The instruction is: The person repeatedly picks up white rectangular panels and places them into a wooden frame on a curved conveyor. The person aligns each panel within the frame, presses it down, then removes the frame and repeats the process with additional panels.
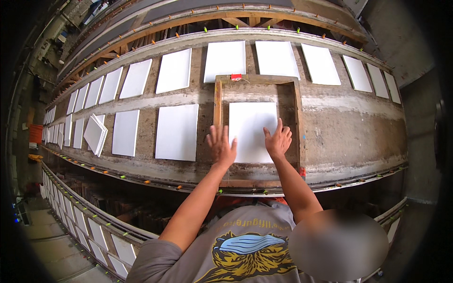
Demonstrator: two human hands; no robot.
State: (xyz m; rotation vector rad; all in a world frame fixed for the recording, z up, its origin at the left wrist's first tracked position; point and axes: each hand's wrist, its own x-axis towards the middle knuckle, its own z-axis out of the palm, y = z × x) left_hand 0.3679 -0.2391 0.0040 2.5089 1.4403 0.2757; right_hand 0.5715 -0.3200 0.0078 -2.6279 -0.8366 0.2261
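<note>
A white rectangular panel (252, 129) lies inside a worn wooden frame (297, 106) on the long table in front of me. My left hand (221, 144) is at the panel's left edge, fingers spread, thumb reaching over its border and fingertips near the frame's left rail. At the right edge is my right hand (279, 139), its index finger stretched forward and its thumb over the white surface. Neither hand is wrapped round anything. Whether the fingertips press on the panel or only hover, I cannot tell. A red tag (236, 77) sits on the frame's far rail.
White panels (173, 70) lie in two rows along the stained table (349, 127). Several are stacked askew (96, 135) at the left. Orange and green pegs (269, 28) line the table's edges. Another table with panels (97, 233) stands at lower left.
</note>
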